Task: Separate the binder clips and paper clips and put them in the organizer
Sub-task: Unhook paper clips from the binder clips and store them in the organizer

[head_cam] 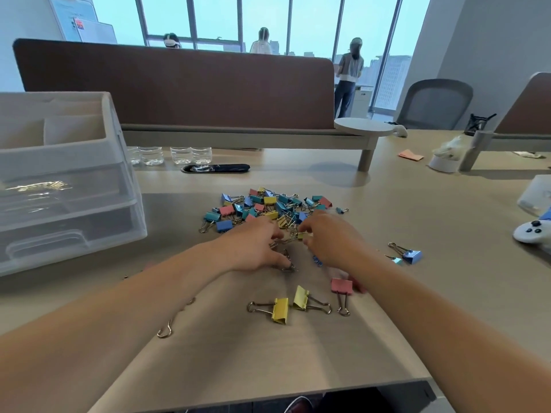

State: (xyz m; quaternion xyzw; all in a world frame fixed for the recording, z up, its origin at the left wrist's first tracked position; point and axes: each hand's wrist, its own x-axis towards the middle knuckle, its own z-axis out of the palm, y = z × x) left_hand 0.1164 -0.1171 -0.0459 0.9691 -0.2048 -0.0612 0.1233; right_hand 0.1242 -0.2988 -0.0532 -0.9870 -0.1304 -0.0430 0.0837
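A heap of coloured binder clips (pixel 268 205) mixed with metal paper clips lies mid-table. My left hand (pixel 253 245) and my right hand (pixel 328 239) reach into its near edge, fingers curled among paper clips (pixel 284 242). The left fingers pinch metal clips; the right fingertips pinch a small yellow binder clip (pixel 302 235). Two yellow binder clips (pixel 281 310) and a pink one (pixel 341 286) lie nearer me. A blue binder clip (pixel 411 256) sits to the right. The clear plastic organizer (pixel 59 180) with drawers stands at the left; gold clips show in its top drawer.
Water bottles (pixel 170 155) and a black cable slot (pixel 216 168) lie behind the heap. A brown divider (pixel 179 84) runs along the back. A white game controller (pixel 533 231) sits at the right edge. A loose paper clip (pixel 165 330) lies by my left forearm. People stand at the windows.
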